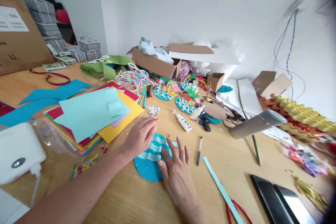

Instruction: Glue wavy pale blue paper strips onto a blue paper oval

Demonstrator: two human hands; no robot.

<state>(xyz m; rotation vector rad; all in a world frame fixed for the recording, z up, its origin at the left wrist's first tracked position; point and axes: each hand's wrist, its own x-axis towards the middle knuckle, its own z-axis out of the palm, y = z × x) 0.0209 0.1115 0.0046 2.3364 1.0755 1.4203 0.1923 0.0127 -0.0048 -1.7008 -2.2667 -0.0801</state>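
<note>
A round blue disc point(148, 170) lies on the table in front of me, crossed by pale aqua wavy paper strips point(150, 156). Over the disc's upper left edge rests my left hand point(140, 135), fingers stretched out and slightly bent, thumb apart; its fingertips are partly hidden. My right hand point(179, 172) lies spread on the disc's right side, its fingers touching the strips near their right ends. One strip's end sticks out past the disc beyond these fingers. Neither hand visibly grips anything.
Coloured paper sheets point(86, 112) are piled at left. Ahead lie a glue bottle point(183, 121) and finished-looking decorated discs point(185, 105). To the right are a pen point(200, 151), a long aqua strip point(220, 185) over red-handled scissors point(228, 213), a grey cylinder point(257, 124) and a black device point(273, 196).
</note>
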